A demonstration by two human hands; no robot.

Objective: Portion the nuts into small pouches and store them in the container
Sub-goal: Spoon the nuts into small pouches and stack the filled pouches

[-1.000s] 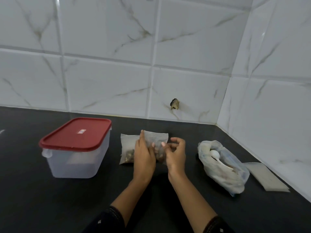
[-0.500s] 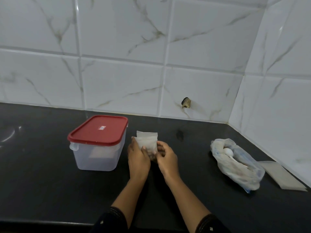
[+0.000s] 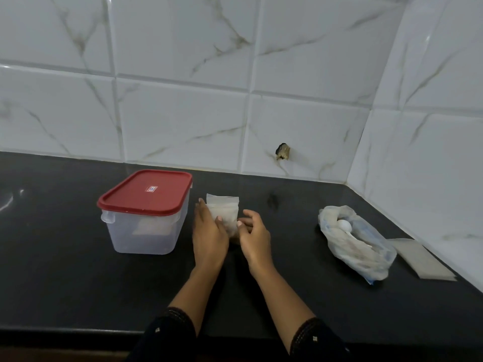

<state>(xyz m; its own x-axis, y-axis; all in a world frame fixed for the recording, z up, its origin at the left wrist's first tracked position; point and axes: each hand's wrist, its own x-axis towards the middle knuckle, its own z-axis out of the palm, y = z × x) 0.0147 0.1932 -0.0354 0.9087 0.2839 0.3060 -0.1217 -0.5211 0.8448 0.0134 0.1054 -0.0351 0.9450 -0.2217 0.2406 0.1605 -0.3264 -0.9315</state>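
Head view: at frame centre, a small pouch (image 3: 223,212) stands upright over the black counter (image 3: 65,257), its base hidden. The left hand (image 3: 209,232) clamps thumb and fingers on its left side; the right hand (image 3: 254,237) pinches its lower right edge with curled fingers. The container (image 3: 146,226) stands at centre left, its red lid (image 3: 145,192) on. The nut bag (image 3: 356,244) lies at right.

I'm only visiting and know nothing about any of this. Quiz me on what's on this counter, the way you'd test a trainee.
1. True or false: the container has its red lid on.
2. The white spoon lies in: A) the container, B) the plastic bag, C) a hand.
3. Fill in: the left hand and right hand hold a small ____ between them.

Key: 1 true. 2 B. 3 pouch.
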